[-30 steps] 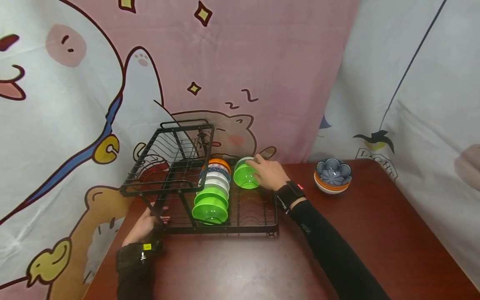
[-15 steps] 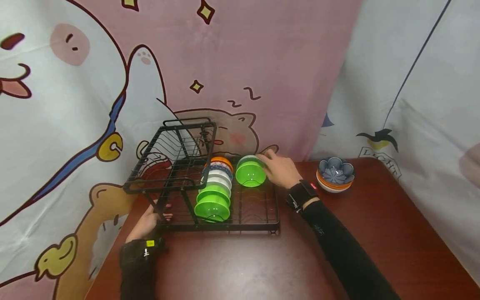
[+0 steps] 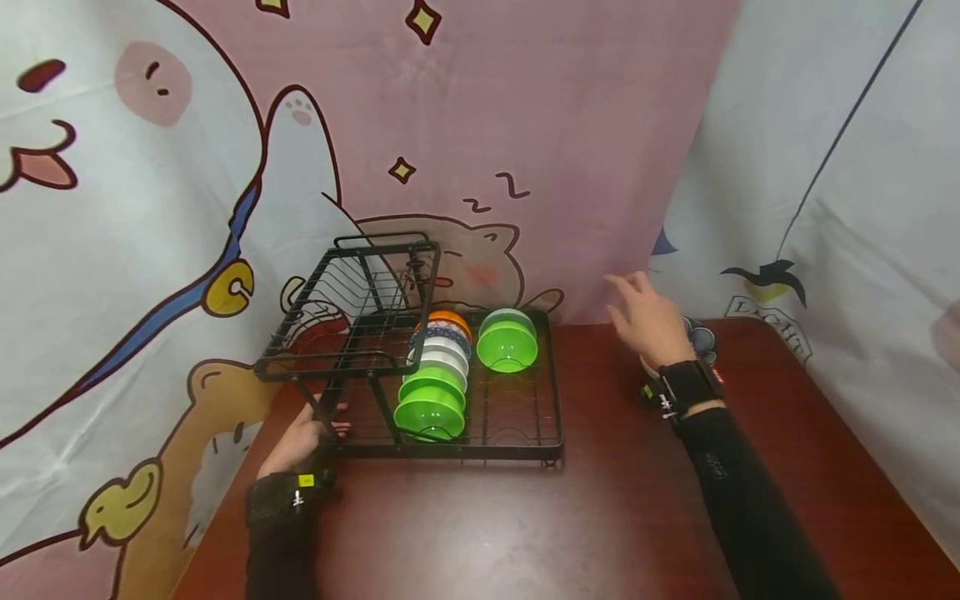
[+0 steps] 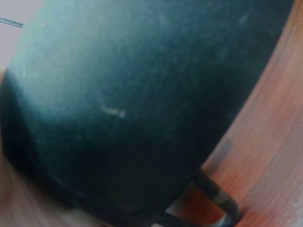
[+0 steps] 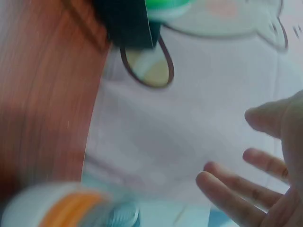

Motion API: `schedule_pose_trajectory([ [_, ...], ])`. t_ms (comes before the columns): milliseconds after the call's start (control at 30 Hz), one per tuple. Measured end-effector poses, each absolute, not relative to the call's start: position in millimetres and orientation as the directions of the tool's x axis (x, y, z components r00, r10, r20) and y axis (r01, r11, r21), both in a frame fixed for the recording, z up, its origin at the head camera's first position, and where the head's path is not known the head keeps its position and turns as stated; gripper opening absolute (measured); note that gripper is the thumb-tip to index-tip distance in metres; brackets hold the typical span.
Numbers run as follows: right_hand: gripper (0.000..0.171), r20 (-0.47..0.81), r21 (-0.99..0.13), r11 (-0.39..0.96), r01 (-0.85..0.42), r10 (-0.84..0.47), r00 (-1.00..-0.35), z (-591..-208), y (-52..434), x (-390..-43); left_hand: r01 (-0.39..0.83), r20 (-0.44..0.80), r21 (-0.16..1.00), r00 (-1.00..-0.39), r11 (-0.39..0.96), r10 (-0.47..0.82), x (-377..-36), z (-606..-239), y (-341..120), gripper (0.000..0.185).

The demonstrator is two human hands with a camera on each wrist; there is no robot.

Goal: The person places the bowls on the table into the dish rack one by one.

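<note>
My left hand (image 3: 303, 437) grips the lower left side of a black two-tier wire dish rack (image 3: 480, 452), its fingertips showing past the post. In the left wrist view, a dark panel of the rack (image 4: 142, 94) fills most of the picture. My right hand (image 3: 651, 325) is in the air with nothing in it, fingers spread, right of the rack. It partly covers a stack of bowls (image 3: 703, 340) in the head view; this stack (image 5: 71, 208) shows white, orange and grey in the right wrist view. Green bowls (image 3: 507, 346) stand tilted in the rack's right part.
A row of green, white, patterned and orange bowls (image 3: 431, 412) leans along the rack's middle. The rack's upper tier (image 3: 337, 362) overhangs its left part. Brown tabletop (image 3: 480, 533) extends in front, with a printed cloth (image 3: 600, 167) hanging behind.
My right hand has let go of the green bowl in the rack and moved right toward the bowl stack. My left hand stays at the rack. The head view has shifted slightly.
</note>
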State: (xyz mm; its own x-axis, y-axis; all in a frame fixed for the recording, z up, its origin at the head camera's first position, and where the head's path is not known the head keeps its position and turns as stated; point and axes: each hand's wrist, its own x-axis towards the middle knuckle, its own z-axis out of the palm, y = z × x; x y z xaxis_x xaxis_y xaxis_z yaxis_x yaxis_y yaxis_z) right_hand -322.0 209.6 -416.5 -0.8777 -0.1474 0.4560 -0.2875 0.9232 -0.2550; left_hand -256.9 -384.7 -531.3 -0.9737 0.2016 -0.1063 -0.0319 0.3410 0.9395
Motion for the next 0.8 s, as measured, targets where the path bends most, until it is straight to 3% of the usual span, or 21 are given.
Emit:
schedule_pose_trajectory([
  [133,0.049,0.472,-0.363,0.908,-0.211,-0.016,-0.881,-414,251,-317,-0.016,-0.091,0.947,-0.971,0.32,0.22,-260,-532,-386,0.067],
  [367,0.043,0.425,-0.535,0.843,0.057,0.327,-0.844,-427,313,-306,-0.029,-0.106,0.941,-0.972,0.338,0.209,-258,-533,-385,0.071],
  [633,0.055,0.225,-0.557,0.82,0.132,0.302,-0.926,-467,335,-304,-0.066,-0.128,0.948,-0.974,0.312,0.184,-257,-532,-384,0.071],
  [800,0.051,0.196,-0.519,0.841,0.15,0.288,-0.937,-479,336,-303,-0.058,-0.119,0.951,-0.975,0.304,0.187,-259,-533,-383,0.071],
])
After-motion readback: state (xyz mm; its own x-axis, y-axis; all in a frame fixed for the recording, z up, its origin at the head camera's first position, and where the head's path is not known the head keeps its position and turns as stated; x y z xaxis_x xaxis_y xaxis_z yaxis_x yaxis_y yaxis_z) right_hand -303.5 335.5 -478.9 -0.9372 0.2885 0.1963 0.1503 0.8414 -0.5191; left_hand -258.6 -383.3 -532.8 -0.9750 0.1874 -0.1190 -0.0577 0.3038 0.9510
